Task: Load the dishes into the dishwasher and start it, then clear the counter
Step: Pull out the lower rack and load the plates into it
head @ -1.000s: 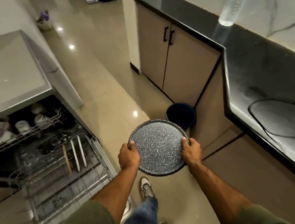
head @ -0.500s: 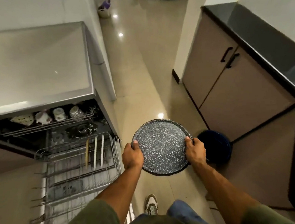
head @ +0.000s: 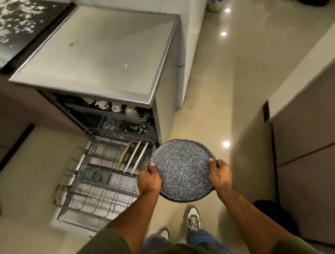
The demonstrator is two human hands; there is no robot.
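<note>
Plate [head: 183, 168], round and speckled, is gripped at its 9 o'clock edge by the left hand [head: 149, 181] and at 3 o'clock by the right hand [head: 220, 173], just beside the pulled-out lower rack [head: 99, 184] of the open dishwasher [head: 101, 58].

Left hand [head: 148, 180] and right hand [head: 220, 172] grip opposite rims of round dark speckled tray [head: 183, 169], beside the open dishwasher's pulled-out wire lower rack [head: 99, 184].

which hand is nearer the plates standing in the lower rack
Left. The left hand grips the tray rim just right of the plates; the right hand grips the far rim, across the tray.
</note>
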